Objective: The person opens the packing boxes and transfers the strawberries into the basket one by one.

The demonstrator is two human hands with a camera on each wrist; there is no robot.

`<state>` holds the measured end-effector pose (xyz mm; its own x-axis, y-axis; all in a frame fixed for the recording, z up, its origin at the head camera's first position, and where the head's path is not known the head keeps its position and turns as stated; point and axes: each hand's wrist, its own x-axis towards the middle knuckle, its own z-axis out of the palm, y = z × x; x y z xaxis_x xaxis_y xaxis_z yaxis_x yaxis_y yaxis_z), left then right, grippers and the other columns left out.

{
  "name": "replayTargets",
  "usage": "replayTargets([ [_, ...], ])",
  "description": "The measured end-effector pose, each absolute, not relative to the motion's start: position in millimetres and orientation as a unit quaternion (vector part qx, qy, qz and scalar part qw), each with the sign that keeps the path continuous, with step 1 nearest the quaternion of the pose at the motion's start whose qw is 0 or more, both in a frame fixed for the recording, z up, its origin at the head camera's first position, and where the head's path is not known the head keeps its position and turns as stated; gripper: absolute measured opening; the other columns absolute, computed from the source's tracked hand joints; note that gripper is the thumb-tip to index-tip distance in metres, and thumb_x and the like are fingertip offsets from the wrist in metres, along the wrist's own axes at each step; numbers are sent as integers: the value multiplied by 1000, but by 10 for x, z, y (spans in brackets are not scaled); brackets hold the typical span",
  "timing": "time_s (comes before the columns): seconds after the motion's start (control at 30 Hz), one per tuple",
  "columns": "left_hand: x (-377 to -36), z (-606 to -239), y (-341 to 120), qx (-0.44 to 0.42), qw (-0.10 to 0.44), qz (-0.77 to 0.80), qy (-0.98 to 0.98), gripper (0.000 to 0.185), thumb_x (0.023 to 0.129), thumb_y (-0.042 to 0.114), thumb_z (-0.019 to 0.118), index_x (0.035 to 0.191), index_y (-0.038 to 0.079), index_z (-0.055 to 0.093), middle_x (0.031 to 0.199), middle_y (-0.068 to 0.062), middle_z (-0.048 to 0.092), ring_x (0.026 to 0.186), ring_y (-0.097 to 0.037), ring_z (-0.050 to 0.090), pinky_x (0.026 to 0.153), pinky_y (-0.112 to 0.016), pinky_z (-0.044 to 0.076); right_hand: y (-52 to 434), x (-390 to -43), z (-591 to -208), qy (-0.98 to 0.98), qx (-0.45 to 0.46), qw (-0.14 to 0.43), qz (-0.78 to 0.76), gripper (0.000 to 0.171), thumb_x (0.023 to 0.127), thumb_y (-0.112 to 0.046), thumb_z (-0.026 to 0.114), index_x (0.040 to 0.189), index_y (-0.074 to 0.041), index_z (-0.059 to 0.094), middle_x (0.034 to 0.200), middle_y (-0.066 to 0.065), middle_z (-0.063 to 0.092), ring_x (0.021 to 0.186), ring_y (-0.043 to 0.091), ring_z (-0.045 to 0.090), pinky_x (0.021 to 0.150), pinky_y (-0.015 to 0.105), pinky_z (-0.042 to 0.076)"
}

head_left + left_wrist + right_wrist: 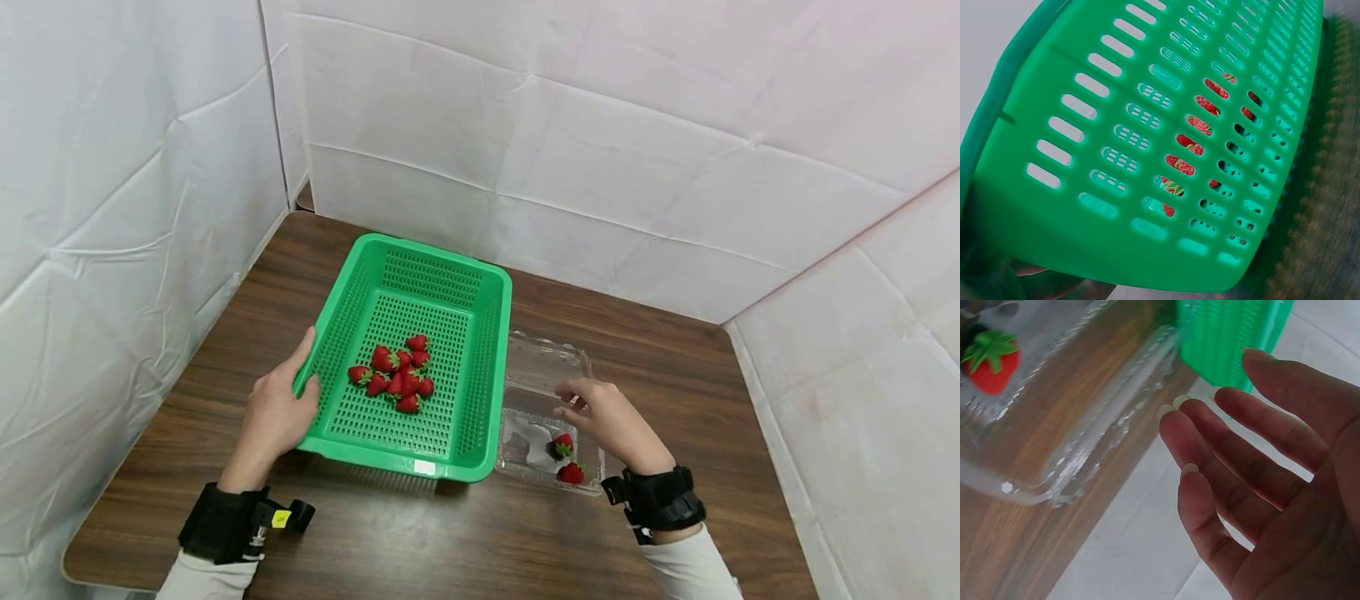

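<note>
Left hand (273, 412): grips the basket's left rim, thumb over the edge.
Basket (491, 367): green, on the table (675, 350), a heap of strawberries (397, 375) inside.
Clear box (540, 358): right of basket, lid open, holding two berries (566, 458).
Right hand (611, 421): fingers spread, empty, above the box.

White-sheeted recording booth (637, 150), wooden table (675, 375)
</note>
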<state>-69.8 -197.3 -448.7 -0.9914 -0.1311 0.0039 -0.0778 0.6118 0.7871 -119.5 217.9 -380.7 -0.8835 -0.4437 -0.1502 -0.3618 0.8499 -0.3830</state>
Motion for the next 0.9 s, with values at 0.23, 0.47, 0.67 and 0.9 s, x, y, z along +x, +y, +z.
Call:
replayTargets([
  [0.23, -706, -4502, -1964, 59, 42, -437, -896, 68, 98, 10, 47, 155, 29, 17, 142, -32, 45, 41, -16, 30, 43, -31, 31, 2259, -1177, -3938, 954, -222, 131, -153, 24, 87, -5, 68, 111, -7, 69, 102, 11, 71, 88, 20, 66, 76, 33, 54],
  [0.47, -704, -4499, -1960, 59, 41, -436, -897, 68, 98, 10, 47, 155, 29, 17, 142, -32, 45, 42, -17, 31, 44, -31, 31, 2256, -1170, -4075, 959, -220, 157, -87, 24, 83, -9, 75, 106, -7, 71, 100, 12, 71, 83, 23, 66, 69, 33, 53],
  [0.67, -705, -4498, -1958, 59, 38, -437, -897, 69, 98, 9, 48, 155, 30, 16, 142, -32, 44, 41, -16, 31, 44, -31, 32, 2237, -1143, -4185, 963, -225, 150, -14, 28, 80, -7, 77, 108, -7, 72, 102, 12, 72, 79, 23, 68, 65, 34, 52],
  [0.9, -696, -4499, -1952, 59, 39, -436, -897, 68, 98, 10, 47, 155, 30, 16, 142, -32, 45, 40, -15, 28, 43, -30, 31, 2262, -1162, -4328, 962, -208, 175, -26, 22, 82, -7, 74, 104, -7, 73, 99, 10, 73, 88, 25, 68, 76, 41, 54],
])
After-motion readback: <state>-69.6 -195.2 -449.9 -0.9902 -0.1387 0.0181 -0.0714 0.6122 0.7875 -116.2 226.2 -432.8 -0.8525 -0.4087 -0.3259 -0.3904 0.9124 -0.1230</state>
